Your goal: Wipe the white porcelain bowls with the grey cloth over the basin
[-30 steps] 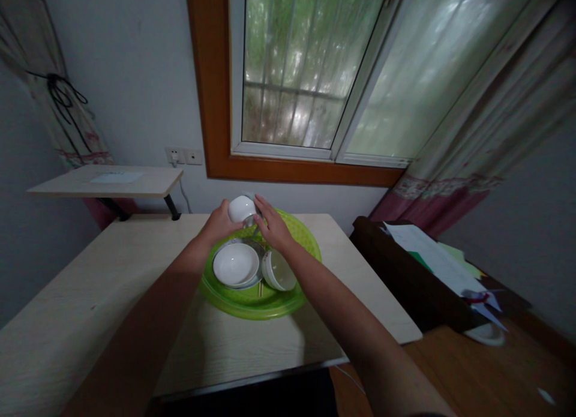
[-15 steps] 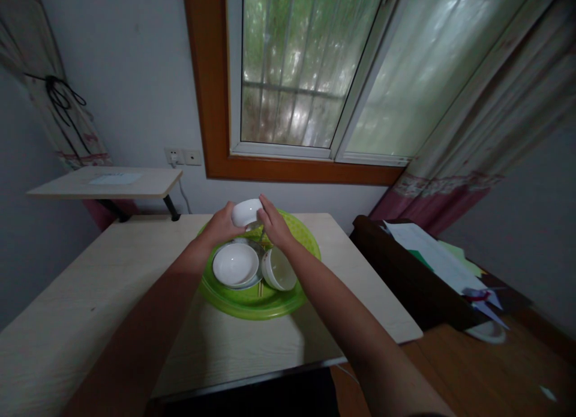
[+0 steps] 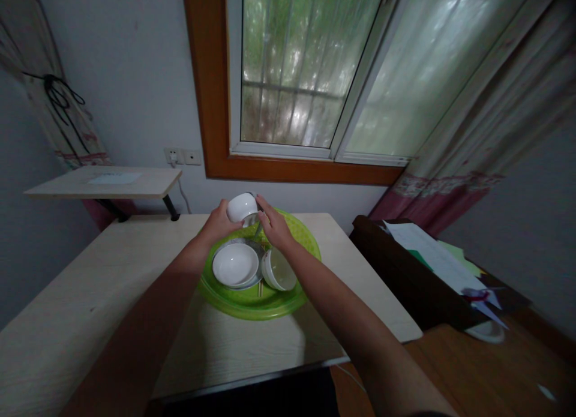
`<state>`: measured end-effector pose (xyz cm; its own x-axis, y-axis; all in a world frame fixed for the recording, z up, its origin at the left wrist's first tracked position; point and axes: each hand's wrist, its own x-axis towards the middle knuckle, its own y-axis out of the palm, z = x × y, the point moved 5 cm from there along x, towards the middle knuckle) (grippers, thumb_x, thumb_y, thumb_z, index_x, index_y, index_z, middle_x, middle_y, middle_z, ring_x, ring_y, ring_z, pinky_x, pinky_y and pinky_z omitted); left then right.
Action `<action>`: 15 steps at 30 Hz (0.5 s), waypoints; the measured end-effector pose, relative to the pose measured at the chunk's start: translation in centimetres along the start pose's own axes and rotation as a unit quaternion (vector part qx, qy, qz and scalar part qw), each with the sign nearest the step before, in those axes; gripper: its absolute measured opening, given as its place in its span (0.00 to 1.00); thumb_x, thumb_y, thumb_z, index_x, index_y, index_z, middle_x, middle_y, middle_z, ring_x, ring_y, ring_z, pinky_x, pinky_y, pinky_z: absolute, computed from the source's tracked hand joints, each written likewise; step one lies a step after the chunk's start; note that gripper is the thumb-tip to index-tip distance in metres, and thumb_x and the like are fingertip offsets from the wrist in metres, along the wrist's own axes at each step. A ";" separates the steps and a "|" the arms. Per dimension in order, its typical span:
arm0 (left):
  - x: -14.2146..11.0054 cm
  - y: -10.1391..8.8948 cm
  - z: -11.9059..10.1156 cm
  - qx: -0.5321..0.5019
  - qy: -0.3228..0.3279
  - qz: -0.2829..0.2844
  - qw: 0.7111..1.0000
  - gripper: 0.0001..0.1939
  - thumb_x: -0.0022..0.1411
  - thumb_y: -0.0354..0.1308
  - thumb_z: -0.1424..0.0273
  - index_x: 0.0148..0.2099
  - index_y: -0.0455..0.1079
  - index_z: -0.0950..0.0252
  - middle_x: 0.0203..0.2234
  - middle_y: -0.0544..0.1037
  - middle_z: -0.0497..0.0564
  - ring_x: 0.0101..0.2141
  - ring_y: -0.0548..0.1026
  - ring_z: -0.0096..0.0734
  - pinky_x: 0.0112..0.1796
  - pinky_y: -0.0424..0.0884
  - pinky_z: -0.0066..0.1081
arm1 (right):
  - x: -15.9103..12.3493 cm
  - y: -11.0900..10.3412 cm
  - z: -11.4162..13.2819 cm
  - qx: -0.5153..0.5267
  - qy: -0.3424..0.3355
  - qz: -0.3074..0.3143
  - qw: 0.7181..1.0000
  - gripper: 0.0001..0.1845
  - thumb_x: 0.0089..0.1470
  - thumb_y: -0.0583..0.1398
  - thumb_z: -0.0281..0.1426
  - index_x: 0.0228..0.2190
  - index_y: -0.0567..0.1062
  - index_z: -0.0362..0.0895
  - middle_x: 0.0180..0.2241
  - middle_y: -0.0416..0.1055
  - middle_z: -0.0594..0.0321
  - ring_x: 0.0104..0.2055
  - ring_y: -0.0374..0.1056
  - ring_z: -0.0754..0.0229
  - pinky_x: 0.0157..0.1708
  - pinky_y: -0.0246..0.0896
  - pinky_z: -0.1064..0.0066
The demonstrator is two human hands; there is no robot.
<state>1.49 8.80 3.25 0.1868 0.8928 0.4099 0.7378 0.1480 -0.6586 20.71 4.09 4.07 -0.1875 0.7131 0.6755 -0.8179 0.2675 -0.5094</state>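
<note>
Tilted on its side, a small white bowl is held over the back of a round green tray. My left hand grips the bowl's left side, thumb toward me. On its right side, the fingers of my right hand press against the rim. Below my left hand, a white shallow bowl rests on a plate in the tray. A deeper white bowl leans on its side to the right of it. Chopsticks partly show between them.
The tray stands on a pale wooden table against the wall under a window. A small raised shelf is at the left. To the right, a dark brown piece of furniture carries papers.
The held bowl has tipped further and shifted slightly left, both hands moving with it. The dishes in the tray stay where they were.
</note>
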 end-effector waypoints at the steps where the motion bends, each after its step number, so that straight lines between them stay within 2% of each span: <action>1: -0.1 0.1 -0.1 -0.002 0.006 0.005 1.000 0.29 0.48 0.67 0.55 0.47 0.62 0.62 0.40 0.78 0.55 0.39 0.78 0.42 0.33 0.68 0.33 | 0.0 0.1 0.6 -0.007 -0.022 0.009 1.000 0.29 0.69 0.48 0.40 0.67 0.63 0.46 0.70 0.57 0.57 0.72 0.53 0.55 0.71 0.48 0.54; 5: -0.3 0.5 -0.4 -0.003 0.027 0.034 0.999 0.28 0.50 0.67 0.53 0.46 0.61 0.61 0.39 0.79 0.55 0.38 0.78 0.41 0.33 0.68 0.32 | -0.2 0.6 2.6 -0.036 -0.085 0.056 0.994 0.27 0.70 0.49 0.36 0.67 0.63 0.48 0.70 0.56 0.59 0.75 0.46 0.57 0.73 0.43 0.52; 9: -0.4 0.7 -0.9 0.017 0.050 0.041 0.998 0.27 0.50 0.66 0.54 0.46 0.61 0.61 0.38 0.79 0.56 0.36 0.78 0.41 0.32 0.68 0.32 | -0.1 0.8 2.7 -0.044 -0.101 0.061 0.992 0.27 0.70 0.48 0.37 0.66 0.63 0.46 0.70 0.57 0.55 0.75 0.46 0.56 0.73 0.41 0.52; 12: -0.5 0.7 -1.1 0.028 0.054 0.047 0.997 0.27 0.50 0.66 0.54 0.46 0.62 0.62 0.39 0.79 0.57 0.37 0.78 0.42 0.32 0.68 0.33 | 0.2 0.6 1.8 -0.023 -0.071 0.032 0.997 0.28 0.71 0.46 0.39 0.66 0.64 0.44 0.70 0.57 0.54 0.74 0.48 0.57 0.73 0.43 0.55; 15: -0.5 0.6 -1.3 0.042 0.052 0.055 0.996 0.28 0.49 0.67 0.55 0.47 0.62 0.62 0.39 0.79 0.57 0.38 0.78 0.44 0.33 0.68 0.33 | 0.3 0.3 0.4 0.008 -0.006 0.000 1.000 0.31 0.70 0.46 0.44 0.66 0.64 0.43 0.69 0.58 0.53 0.72 0.52 0.56 0.72 0.46 0.56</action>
<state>2.63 7.87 3.48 0.3330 0.8575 0.3922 0.6536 0.0899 -0.7515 20.22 4.09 4.33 -0.1938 0.7049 0.6824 -0.8266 0.2573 -0.5005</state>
